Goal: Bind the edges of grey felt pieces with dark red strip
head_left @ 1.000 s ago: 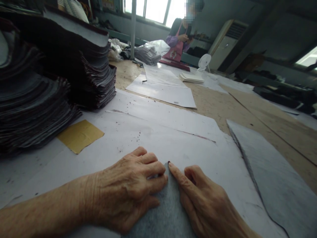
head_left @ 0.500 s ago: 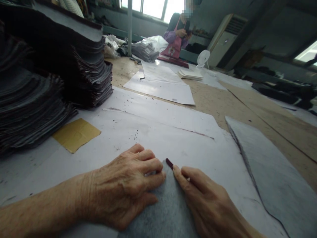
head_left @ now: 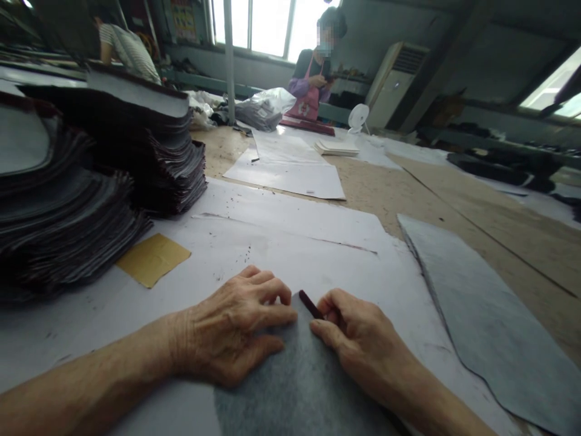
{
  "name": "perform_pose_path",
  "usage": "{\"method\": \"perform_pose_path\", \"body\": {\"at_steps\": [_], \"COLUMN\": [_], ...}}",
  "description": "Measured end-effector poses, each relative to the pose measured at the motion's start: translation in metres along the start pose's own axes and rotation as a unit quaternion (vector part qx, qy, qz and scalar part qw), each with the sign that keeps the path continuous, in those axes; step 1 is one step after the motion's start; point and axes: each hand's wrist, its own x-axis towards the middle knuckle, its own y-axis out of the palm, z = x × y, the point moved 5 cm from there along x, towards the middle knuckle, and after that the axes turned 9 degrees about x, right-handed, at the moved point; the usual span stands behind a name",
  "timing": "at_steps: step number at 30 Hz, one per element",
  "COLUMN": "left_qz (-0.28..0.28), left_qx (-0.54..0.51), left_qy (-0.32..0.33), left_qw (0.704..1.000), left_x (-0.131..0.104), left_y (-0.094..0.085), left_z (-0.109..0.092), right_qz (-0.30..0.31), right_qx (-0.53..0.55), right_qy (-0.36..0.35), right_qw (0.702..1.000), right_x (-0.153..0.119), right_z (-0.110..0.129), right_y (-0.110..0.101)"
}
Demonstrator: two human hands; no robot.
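1. While the left hand is pressing down on the grey sheet, its thumb is sitting apart from the index, the other fingers bending.
2. Right hand is pinching the near end of the dark strip between thumb and fingers, along the sheet's right edge.
3. Sheet is lying near, between both hands, on the white paper; its narrow tip is pointing far. A second grey piece is lying to the right, the yellow square to the left.
4. Handling, my read: light, thin, bending easily, matte enough not to be slipping much. Strip is looking narrow and springy; could be lifting if let go. Not fragile, may crease.
5. Grip: flat fingers holding just inside the left edge, fine pinch on the strip, working close to the tip.
6. Hidden: right hand is covering part of the right edge; sheet's near end is running out of frame. Can't tell whether strip is folded edge or separate. Underside isn't showing.
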Motion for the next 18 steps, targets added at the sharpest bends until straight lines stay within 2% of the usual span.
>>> {"method": "perform_pose_path", "body": {"at_steps": [1,3,6,9,11,14,18], "left_qz": [-0.02,-0.072,-0.141,-0.158,-0.159,-0.161,-0.14], "left_qx": [-0.01,-0.037,-0.101,-0.196,-0.245,-0.289,-0.344], "left_qy": [-0.004,-0.02,-0.069,-0.099,-0.102,-0.108,-0.125], "left_qw": [1.0,0.996,0.982,0.963,0.951,0.937,0.92], "left_x": [-0.001,-0.002,-0.004,-0.002,0.001,0.004,0.004], "left_y": [0.0,-0.001,-0.002,-0.002,-0.004,-0.008,-0.009], "left_z": [0.002,0.006,0.015,0.02,0.02,0.017,0.014], "right_qz": [0.016,0.018,-0.041,-0.092,-0.104,-0.095,-0.036], "right_qx": [0.012,0.02,-0.006,-0.039,-0.045,-0.015,0.074], "right_qy": [0.017,-0.007,-0.125,-0.229,-0.257,-0.244,-0.135], "right_qw": [1.0,1.0,0.991,0.968,0.96,0.965,0.987], "right_x": [0.0,-0.003,-0.013,-0.024,-0.026,-0.024,-0.018], "right_z": [0.002,0.008,0.022,0.034,0.04,0.045,0.04], "right_y": [0.002,0.003,0.002,0.001,0.0,-0.002,-0.002]}}
